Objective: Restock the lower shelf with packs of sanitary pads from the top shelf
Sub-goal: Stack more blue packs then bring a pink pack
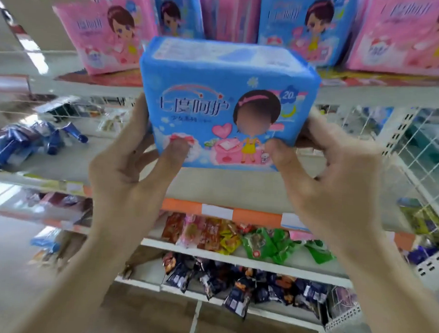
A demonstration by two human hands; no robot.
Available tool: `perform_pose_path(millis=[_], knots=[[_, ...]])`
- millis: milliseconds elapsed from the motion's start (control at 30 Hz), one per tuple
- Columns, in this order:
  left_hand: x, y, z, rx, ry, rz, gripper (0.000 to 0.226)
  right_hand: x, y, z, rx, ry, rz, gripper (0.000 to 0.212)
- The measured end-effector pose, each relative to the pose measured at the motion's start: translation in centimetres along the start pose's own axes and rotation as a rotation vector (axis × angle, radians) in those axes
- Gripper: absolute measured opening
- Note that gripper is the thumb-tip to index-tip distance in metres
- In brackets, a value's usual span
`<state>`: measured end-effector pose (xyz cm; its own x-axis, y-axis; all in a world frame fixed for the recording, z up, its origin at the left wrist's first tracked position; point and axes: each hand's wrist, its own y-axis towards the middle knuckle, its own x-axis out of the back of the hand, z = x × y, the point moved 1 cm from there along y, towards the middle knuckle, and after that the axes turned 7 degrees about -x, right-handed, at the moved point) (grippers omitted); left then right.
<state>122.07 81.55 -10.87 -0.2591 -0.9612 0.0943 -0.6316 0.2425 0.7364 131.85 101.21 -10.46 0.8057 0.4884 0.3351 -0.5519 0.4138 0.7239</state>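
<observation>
A blue pack of sanitary pads [216, 100] with a cartoon girl on its front hangs in the air in front of the shelves. My left hand [128, 167] grips its left side, thumb on the front. My right hand [324, 171] grips its right side, thumb on the front lower corner. On the top shelf [368, 82] stand more packs: a pink pack [103, 35] at the left, blue packs [305, 26] in the middle, a pink pack [405, 36] at the right. The lower shelf [212, 186] lies bare below the held pack.
Dark blue packets [25, 142] lie at the left of the lower shelf. A white wire divider [420, 160] bounds it at the right. Below, snack packets in red and green [235, 237] and dark wrappers [246, 285] fill two further shelves.
</observation>
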Motion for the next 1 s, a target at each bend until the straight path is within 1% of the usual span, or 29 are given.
perform_pose_path(millis=[67,100,200,300,333,400,467,500,533,567,600,633,667,700,733,800,900,1000], knots=[[0.2,-2.1,0.5,0.057,-0.002,-0.018,0.055,-0.5,-1.8,-0.5,0.010,-0.025,0.047,0.024],[0.1,-2.9,0.6,0.092,-0.016,-0.040,0.055,-0.8,-2.6,-0.9,0.008,-0.032,0.086,0.026],[-0.4,-4.3,1.0,0.152,-0.045,-0.042,0.053,-1.5,-4.3,-2.4,-0.036,-0.008,0.208,0.041],[-0.5,-4.9,2.0,0.220,-0.083,0.012,0.062,-1.9,-5.3,-3.7,-0.164,0.161,0.307,0.052],[-0.4,-5.0,2.5,0.238,-0.098,0.037,0.064,-2.0,-5.7,-3.9,-0.228,0.250,0.323,0.053],[-0.2,-5.3,3.3,0.278,-0.127,0.101,0.063,-2.5,-6.5,-3.9,-0.339,0.369,0.291,0.046],[0.1,-5.5,4.0,0.347,-0.164,0.149,0.055,-3.3,-7.1,-4.2,-0.450,0.435,0.250,0.037],[0.3,-5.6,4.2,0.363,-0.171,0.167,0.048,-3.8,-7.2,-4.5,-0.562,0.504,0.240,0.037],[0.6,-5.7,4.5,0.368,-0.173,0.183,0.042,-4.4,-7.2,-4.9,-0.725,0.604,0.226,0.040],[0.9,-5.8,4.6,0.376,-0.178,0.204,0.039,-5.2,-7.3,-5.3,-0.939,0.709,0.205,0.044],[1.3,-6.1,4.8,0.386,-0.174,0.238,0.038,-6.0,-7.6,-5.6,-1.157,0.777,0.193,0.042],[1.7,-6.4,5.0,0.393,-0.159,0.286,0.040,-6.7,-8.0,-5.7,-1.318,0.802,0.187,0.038],[2.2,-6.7,5.2,0.391,-0.136,0.333,0.043,-7.4,-8.7,-5.8,-1.410,0.792,0.196,0.039],[2.8,-6.9,5.4,0.389,-0.112,0.377,0.043,-7.9,-9.5,-6.0,-1.438,0.773,0.207,0.042],[3.4,-7.2,5.8,0.384,-0.084,0.412,0.043,-8.6,-10.1,-6.1,-1.427,0.774,0.213,0.046],[4.5,-7.3,6.5,0.381,-0.055,0.423,0.044,-9.8,-10.8,-5.7,-1.401,0.761,0.212,0.048],[6.4,-6.9,7.8,0.457,-0.065,0.357,0.036,-11.3,-10.4,-4.9,-1.380,0.686,0.179,0.039],[8.4,-5.9,10.2,0.618,-0.121,0.267,0.021,-13.0,-9.0,-3.9,-1.306,0.487,0.241,0.032]])
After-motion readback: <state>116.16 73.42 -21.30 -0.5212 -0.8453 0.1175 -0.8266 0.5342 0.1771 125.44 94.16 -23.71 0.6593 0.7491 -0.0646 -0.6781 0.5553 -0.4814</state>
